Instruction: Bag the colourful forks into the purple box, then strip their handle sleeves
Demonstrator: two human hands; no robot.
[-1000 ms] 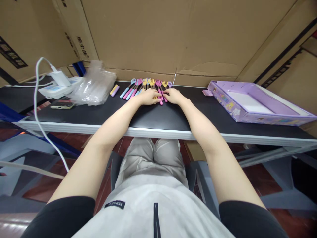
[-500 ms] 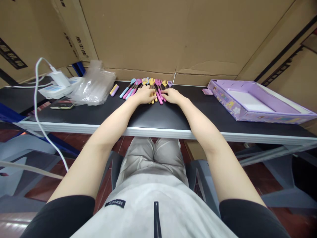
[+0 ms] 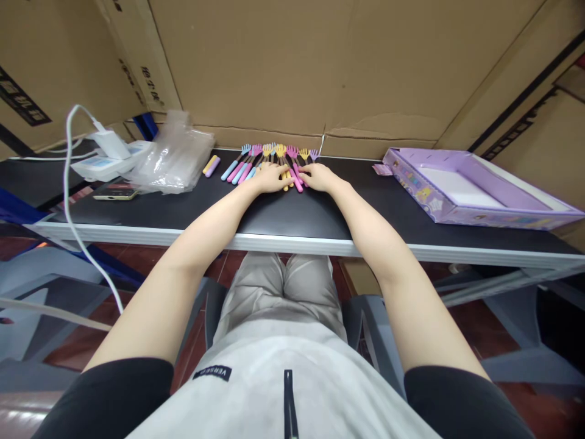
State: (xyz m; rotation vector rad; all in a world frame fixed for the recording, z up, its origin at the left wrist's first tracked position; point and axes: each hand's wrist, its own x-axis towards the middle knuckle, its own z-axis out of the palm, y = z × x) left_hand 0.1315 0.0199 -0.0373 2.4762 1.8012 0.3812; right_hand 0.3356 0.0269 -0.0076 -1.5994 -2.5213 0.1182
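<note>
Clear plastic bags [image 3: 171, 160] lie left of a yellow stick [image 3: 209, 164] and purple stick [image 3: 213, 168]. Multicoloured fork-headed tools [image 3: 280, 150] form a row along the surface's [image 3: 297, 216] rear; the left hand [image 3: 270, 177] covers middle handles, the right hand [image 3: 319, 177] those at right. Whether either hand's fingers clamp anything cannot be told. Far right: open purple box [image 3: 484, 217].
</note>
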